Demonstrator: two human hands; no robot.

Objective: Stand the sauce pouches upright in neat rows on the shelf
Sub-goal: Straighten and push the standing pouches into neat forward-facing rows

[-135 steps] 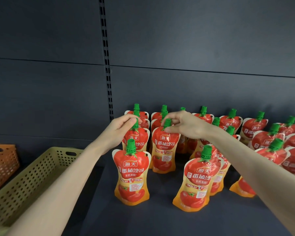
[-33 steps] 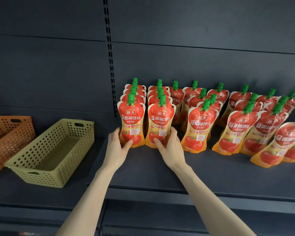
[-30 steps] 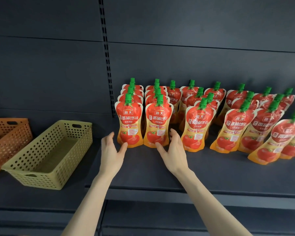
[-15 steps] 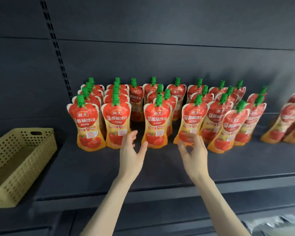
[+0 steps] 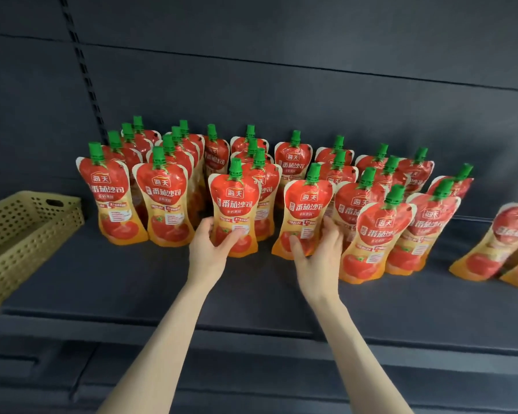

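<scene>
Several red and orange sauce pouches with green caps stand on the dark shelf [image 5: 251, 297]. The two leftmost rows [image 5: 138, 186] stand straight, one pouch behind another. My left hand [image 5: 210, 249] grips the lower part of the third front pouch [image 5: 234, 198]. My right hand [image 5: 319, 255] grips the lower part of the fourth front pouch [image 5: 308, 204], which leans slightly left. Further right, the pouches [image 5: 374, 228] stand in looser, slanted rows. At the far right edge, a few pouches [image 5: 497, 246] lean over.
A yellow perforated basket [image 5: 21, 234] sits on the shelf to the left of the pouches. A slotted upright rail [image 5: 86, 76] runs up the dark back panel. The shelf's front edge [image 5: 251, 333] lies just below my wrists.
My view and both hands shifted right from the two leftmost rows. Half a second ago both hands hovered open by the third and fourth front pouches; now each grips one.
</scene>
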